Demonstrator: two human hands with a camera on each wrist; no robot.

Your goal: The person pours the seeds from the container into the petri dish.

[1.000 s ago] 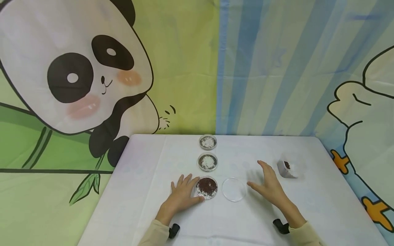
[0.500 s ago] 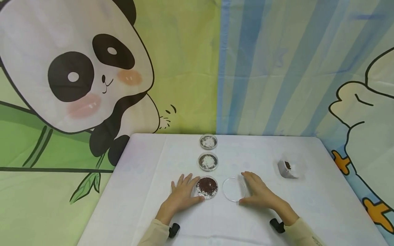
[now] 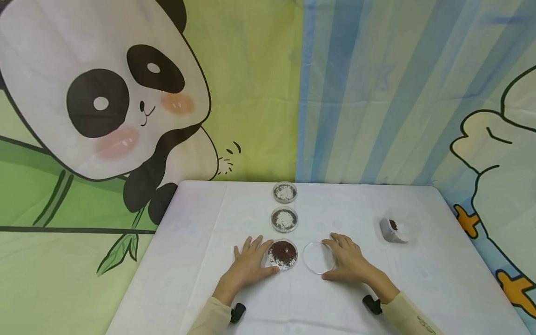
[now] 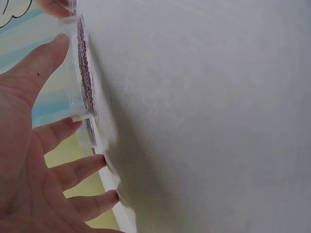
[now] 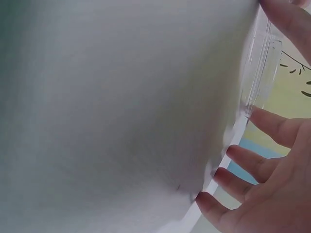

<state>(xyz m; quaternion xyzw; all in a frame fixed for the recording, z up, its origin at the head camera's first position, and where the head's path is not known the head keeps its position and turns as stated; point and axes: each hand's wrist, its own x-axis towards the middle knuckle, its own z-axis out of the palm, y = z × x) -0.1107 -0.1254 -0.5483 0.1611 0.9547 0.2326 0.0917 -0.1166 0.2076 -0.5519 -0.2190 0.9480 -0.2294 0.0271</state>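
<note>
A clear petri dish point(image 3: 282, 254) with dark brown granules over white bits lies on the white table. My left hand point(image 3: 249, 263) holds its left side between thumb and forefinger, the other fingers spread on the cloth. In the left wrist view the dish point(image 4: 85, 73) shows its layer of granules edge-on. Just to the right lies an empty clear round lid point(image 3: 316, 257). My right hand point(image 3: 349, 260) grips the lid's right edge with thumb and forefinger. In the right wrist view the forefinger's tip meets the rim of the lid point(image 5: 255, 73); its other fingertips rest on the table.
Two more petri dishes with white and dark contents, a nearer one point(image 3: 284, 219) and a farther one point(image 3: 284, 192), stand in line behind. A small clear container point(image 3: 393, 231) with some dark granules is at the right. Printed curtains hang behind the table point(image 3: 217, 209).
My right hand has come down and left to the clear lid, its thumb and forefinger closing on the edge. The left hand stays at the filled dish.
</note>
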